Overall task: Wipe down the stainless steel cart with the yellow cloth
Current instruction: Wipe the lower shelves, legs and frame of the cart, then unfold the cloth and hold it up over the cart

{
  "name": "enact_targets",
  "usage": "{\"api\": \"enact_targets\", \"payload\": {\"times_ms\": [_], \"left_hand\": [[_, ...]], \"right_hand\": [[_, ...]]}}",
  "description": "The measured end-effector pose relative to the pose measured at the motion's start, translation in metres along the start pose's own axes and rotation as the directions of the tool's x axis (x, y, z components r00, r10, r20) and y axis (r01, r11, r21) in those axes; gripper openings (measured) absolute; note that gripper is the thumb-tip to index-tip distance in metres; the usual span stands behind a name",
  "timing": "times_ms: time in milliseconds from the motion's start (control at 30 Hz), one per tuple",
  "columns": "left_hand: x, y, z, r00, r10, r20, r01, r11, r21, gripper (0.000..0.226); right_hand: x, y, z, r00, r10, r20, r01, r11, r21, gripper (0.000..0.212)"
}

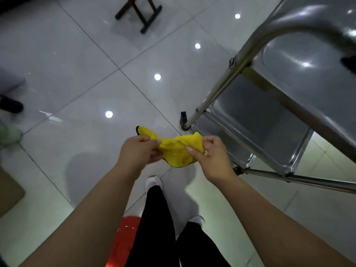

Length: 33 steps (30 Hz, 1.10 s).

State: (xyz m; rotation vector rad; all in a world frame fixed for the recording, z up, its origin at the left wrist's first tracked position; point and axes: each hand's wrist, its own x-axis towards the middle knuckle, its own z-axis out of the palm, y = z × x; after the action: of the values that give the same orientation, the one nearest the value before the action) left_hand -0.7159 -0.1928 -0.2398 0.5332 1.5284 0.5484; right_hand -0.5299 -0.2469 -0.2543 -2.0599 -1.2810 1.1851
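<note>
- The tiled floor is the largest thing in view, glossy and pale, with dark grout lines and round light reflections; a wide stretch of it lies bare ahead and to the left of the person.
- The stainless steel cart fills the right side, with its tubular frame slanting down to a caster and its shelves stacked one below another; its near corner post stands just right of the hands, and its low rail runs along the lower right.
- A dark wooden stand sits at the far top edge, well apart from the cart.
- A red rounded object lies beside the person's legs at the bottom.
- A dark shoe shows at the left edge.
- The yellow cloth hangs bunched in the air between both hands, above the floor and clear of the cart.
- The left hand grips the cloth's left end with curled fingers, forearm stretched forward.
- The right hand pinches the cloth's right side, thumb laid over the fabric, close to the cart's corner but not touching it.
</note>
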Motion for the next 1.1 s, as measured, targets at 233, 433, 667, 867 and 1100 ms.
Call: {"api": "enact_targets", "payload": {"times_ms": [233,433,667,867,1100], "left_hand": [[-0.027,0.09,-0.036,0.976,0.204,-0.075,-0.196,0.976,0.096,0.009],[-0.053,0.152,-0.042,0.841,0.54,-0.018,-0.507,0.801,0.318,0.013],[-0.073,0.204,-0.027,0.87,0.464,0.166,-0.488,0.858,0.161,0.015],[-0.06,0.238,-0.025,0.873,0.437,0.216,-0.459,0.886,0.062,0.027],[-0.028,0.324,-0.026,0.816,0.519,0.256,-0.546,0.836,0.045,0.034]], "right_hand": [[0.017,-0.119,-0.031,0.96,-0.267,-0.088,0.261,0.963,-0.074,0.038],[0.021,-0.194,-0.057,0.946,-0.318,-0.066,0.309,0.944,-0.115,0.031],[0.033,-0.245,-0.071,0.959,-0.264,-0.099,0.26,0.964,-0.055,0.038],[0.061,-0.271,-0.082,0.943,-0.286,0.173,0.237,0.938,0.254,0.016],[0.136,-0.336,-0.097,0.941,-0.285,0.184,0.201,0.906,0.372,0.013]]}}
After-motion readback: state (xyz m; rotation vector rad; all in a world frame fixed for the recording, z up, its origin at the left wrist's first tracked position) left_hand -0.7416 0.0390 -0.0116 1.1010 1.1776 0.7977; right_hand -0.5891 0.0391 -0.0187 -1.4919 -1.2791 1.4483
